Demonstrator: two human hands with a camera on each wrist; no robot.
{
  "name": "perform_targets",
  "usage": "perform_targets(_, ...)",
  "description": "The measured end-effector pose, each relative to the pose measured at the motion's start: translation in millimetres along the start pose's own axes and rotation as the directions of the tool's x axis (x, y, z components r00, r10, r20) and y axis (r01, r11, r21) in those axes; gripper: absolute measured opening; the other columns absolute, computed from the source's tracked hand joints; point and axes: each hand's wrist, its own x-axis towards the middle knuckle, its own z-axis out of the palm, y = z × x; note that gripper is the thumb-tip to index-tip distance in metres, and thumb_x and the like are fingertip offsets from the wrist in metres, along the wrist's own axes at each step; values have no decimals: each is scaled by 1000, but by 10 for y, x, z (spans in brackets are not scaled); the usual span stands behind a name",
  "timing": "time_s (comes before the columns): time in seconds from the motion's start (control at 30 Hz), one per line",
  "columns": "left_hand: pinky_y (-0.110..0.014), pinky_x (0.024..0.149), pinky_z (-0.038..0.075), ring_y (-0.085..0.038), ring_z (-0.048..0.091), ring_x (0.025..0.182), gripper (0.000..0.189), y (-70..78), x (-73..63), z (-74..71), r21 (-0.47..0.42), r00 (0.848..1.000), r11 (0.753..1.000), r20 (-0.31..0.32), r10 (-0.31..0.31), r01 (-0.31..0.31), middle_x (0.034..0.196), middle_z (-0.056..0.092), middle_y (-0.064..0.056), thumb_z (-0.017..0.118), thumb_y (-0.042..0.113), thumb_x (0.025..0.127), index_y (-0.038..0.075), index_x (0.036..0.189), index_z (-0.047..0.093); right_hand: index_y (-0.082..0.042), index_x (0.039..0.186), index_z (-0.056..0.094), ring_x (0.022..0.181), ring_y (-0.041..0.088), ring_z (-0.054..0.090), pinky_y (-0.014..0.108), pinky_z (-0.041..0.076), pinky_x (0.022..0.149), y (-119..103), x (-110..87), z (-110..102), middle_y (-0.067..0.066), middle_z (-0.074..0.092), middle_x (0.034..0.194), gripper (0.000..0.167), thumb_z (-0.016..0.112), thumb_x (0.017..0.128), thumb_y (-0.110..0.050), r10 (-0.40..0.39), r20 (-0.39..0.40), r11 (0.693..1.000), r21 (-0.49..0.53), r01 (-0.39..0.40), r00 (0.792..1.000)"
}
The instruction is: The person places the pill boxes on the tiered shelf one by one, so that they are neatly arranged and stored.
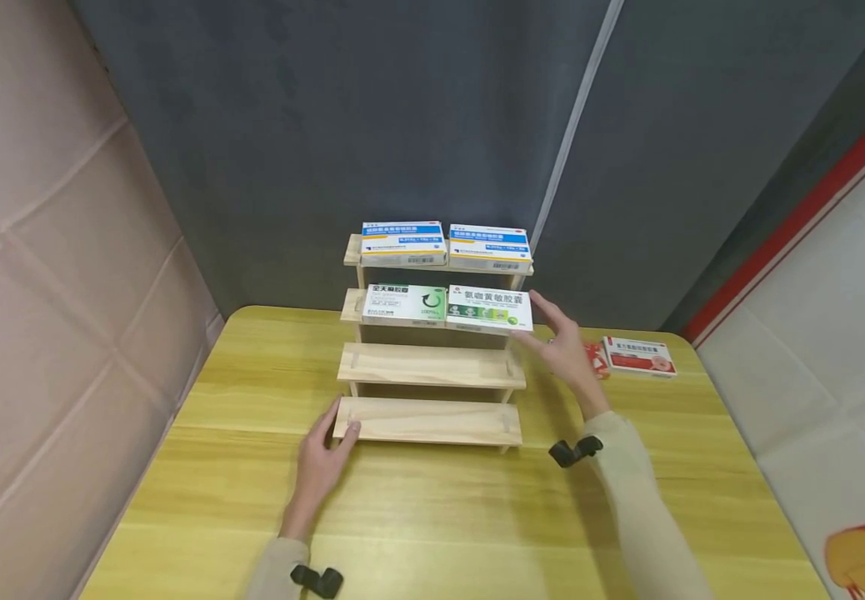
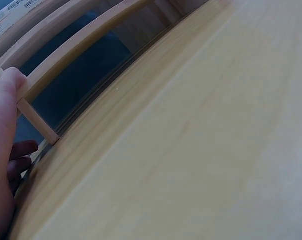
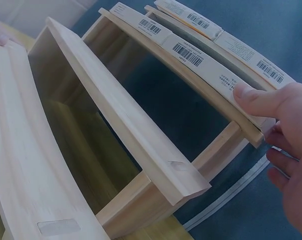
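A stepped wooden display rack stands on the table. My left hand grips the left end of its lowest step, thumb on the front corner and fingers around the side. In the left wrist view the thumb lies against the step's end. On the second step from the top, my right hand holds the right end of a white and green medicine box, thumb on its front face. A green and white medicine box lies directly left of it.
Two blue and white medicine boxes lie side by side on the top step. Right of the rack, a red and white box lies on the table, beside an orange-red box partly hidden by my right hand. A grey curtain hangs behind.
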Motion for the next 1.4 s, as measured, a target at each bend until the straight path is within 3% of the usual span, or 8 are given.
perform_targets(0.17,-61,122,30,-43,40,146,67,6,5,5,3,1000,1000,-3,-2,2,157,44,-17,66,44,98,22,156,41,2,155,35,148,42,37,57,26,125,28,27,18,25,38,159,74,74,93,-9,5,12,999,32,-5,1000)
perform_targets(0.47,-62,122,30,-42,40,146,66,26,1,2,5,1000,1000,-7,0,0,158,44,-16,65,44,98,22,156,42,-10,158,34,149,34,37,52,27,127,393,158,75,14,37,162,76,74,94,-16,5,9,999,43,-6,1000)
perform_targets(0.87,-63,121,29,-43,40,145,66,13,-3,-3,-3,1000,1000,-5,6,-6,157,44,-17,66,42,98,22,156,41,4,156,31,148,41,37,55,29,125,42,63,80,23,36,161,75,72,94,-10,27,41,997,69,-30,999)
perform_targets(1.13,-64,120,31,-44,42,144,65,3,-2,-1,-6,1000,1000,-14,13,-13,155,47,-18,66,41,98,21,155,42,-5,157,35,150,34,36,51,29,126,371,124,39,15,37,162,77,75,93,-14,-31,-10,997,73,32,999)
perform_targets(1.4,-66,120,30,-45,40,144,67,11,-3,-11,0,1000,1000,4,-1,1,156,46,-19,66,44,98,23,156,40,-5,157,36,152,33,33,52,29,126,477,100,-109,13,37,163,78,77,92,-17,-25,-29,999,37,26,999)
